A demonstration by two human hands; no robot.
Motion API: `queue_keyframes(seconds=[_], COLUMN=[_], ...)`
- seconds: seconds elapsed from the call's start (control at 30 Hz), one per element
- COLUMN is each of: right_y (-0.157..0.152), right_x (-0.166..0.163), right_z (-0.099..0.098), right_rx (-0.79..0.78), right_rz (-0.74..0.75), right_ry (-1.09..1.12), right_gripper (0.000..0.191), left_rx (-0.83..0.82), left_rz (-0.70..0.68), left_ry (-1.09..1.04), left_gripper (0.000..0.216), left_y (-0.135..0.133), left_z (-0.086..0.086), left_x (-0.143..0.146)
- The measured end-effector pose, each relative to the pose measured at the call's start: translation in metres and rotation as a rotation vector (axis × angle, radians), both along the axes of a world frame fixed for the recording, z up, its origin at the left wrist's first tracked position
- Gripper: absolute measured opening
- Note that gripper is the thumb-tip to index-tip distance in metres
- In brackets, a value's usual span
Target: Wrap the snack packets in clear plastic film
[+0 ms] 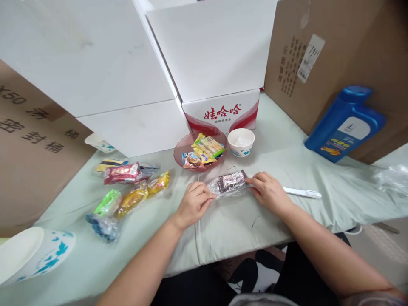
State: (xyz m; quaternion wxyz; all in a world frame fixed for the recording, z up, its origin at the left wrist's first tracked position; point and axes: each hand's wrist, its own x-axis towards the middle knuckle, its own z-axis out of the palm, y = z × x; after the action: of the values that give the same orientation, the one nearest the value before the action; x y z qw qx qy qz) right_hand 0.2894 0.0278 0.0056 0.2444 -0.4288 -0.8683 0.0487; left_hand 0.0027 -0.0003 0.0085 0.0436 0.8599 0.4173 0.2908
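Observation:
A dark brown wrapped snack bar (pixel 231 180) lies in a clear plastic bag (pixel 219 192) on the table in front of me. My left hand (pixel 195 203) pinches the left end of the bag. At the other end, the fingers of my right hand (pixel 270 191) are closed on the bag beside the bar's edge. Just behind is a pink glass bowl (pixel 178 158) with several wrapped snacks (pixel 207 149) in it. To its right stands a white paper cup (pixel 241 146) with something whitish, hard to make out, inside. A white stick-like tool (pixel 302 193) lies right of my right hand.
Several bagged snacks (pixel 130 197) lie to the left. A large paper bucket (pixel 47 255) sits at the near left, and another cup (pixel 100 142) farther back. White boxes (pixel 219 114) and brown cartons (pixel 302 63) wall the back and sides. A blue bottle (pixel 346 123) stands right, near crumpled plastic (pixel 393 178).

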Motion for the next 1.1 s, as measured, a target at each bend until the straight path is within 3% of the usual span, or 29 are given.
queue_keyframes(seconds=[0.1,0.2,0.3,0.4,0.47,0.57,0.63,0.77,0.93,1.1], right_y=[-0.004,-0.013,-0.022,-0.031,-0.036,-0.036,-0.033,-0.026,-0.020,-0.019], right_x=[0.002,0.003,0.005,0.008,0.008,0.006,0.001,-0.014,-0.014,-0.002], right_z=[0.006,0.016,0.021,0.024,0.026,0.030,0.030,0.018,0.012,0.025], right_rx=[0.024,0.045,0.025,-0.094,-0.177,-0.167,-0.064,0.073,-0.077,-0.263], right_rz=[0.092,0.201,0.269,0.261,0.181,0.064,0.104,0.293,0.006,-0.123], right_ry=[-0.045,-0.037,-0.079,-0.246,-0.365,-0.386,-0.266,-0.089,-0.201,-0.326], right_gripper=[0.024,0.022,0.023,0.023,0.022,0.024,0.025,0.017,0.043,0.027], left_rx=[0.090,0.153,0.138,0.048,-0.022,-0.080,-0.087,-0.084,-0.091,-0.098], left_rz=[-0.003,-0.093,-0.233,-0.333,-0.261,0.114,0.290,0.228,0.345,0.326], left_ry=[-0.001,0.051,0.201,0.370,0.476,0.613,0.643,0.484,0.366,0.394], left_gripper=[0.017,0.018,0.020,0.017,0.013,0.015,0.017,0.032,0.048,0.047], left_y=[-0.003,-0.011,-0.023,-0.038,-0.047,-0.053,-0.050,-0.028,-0.003,0.010], left_z=[0.006,0.013,0.016,0.016,0.016,0.018,0.019,0.017,0.012,0.018], left_x=[-0.001,0.002,0.013,0.028,0.039,0.050,0.056,0.073,0.089,0.091])
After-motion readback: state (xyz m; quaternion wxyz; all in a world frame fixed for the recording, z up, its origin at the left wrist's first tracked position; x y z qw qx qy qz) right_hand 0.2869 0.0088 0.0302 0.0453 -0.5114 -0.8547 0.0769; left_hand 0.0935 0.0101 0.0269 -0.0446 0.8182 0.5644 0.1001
